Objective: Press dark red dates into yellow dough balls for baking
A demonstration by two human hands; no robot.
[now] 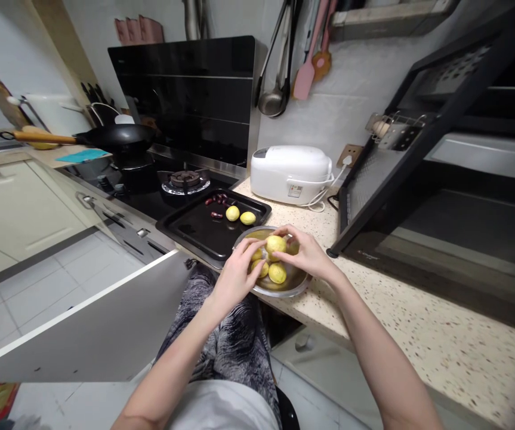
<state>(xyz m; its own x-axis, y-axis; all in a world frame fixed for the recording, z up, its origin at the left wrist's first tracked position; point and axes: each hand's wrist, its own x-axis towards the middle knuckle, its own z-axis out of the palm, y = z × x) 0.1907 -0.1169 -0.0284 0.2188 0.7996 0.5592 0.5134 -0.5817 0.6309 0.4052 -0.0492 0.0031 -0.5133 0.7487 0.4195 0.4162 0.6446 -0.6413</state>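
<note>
A metal bowl [299, 285] holding several yellow lemons stands at the counter's front edge. Above its middle, my right hand [304, 254] has its thumb and fingers closed around a lemon [275, 245]. My left hand [239, 272] is curled at the bowl's left side, with fingertips and thumb around a lemon that its fingers partly hide. Another lemon [277, 273] lies in the bowl below the right hand. Left of the bowl is a black baking tray [199, 233], bearing two lemons [240, 215] and several dark red, date-like pieces [216, 214].
Behind the bowl stands a white rice cooker [290, 173] with its cord plugged into the wall. A dark oven [454, 209] takes up the right side. On the left are a gas burner [184, 179], a black wok [120, 136] and a pulled-out drawer or open door [100, 322].
</note>
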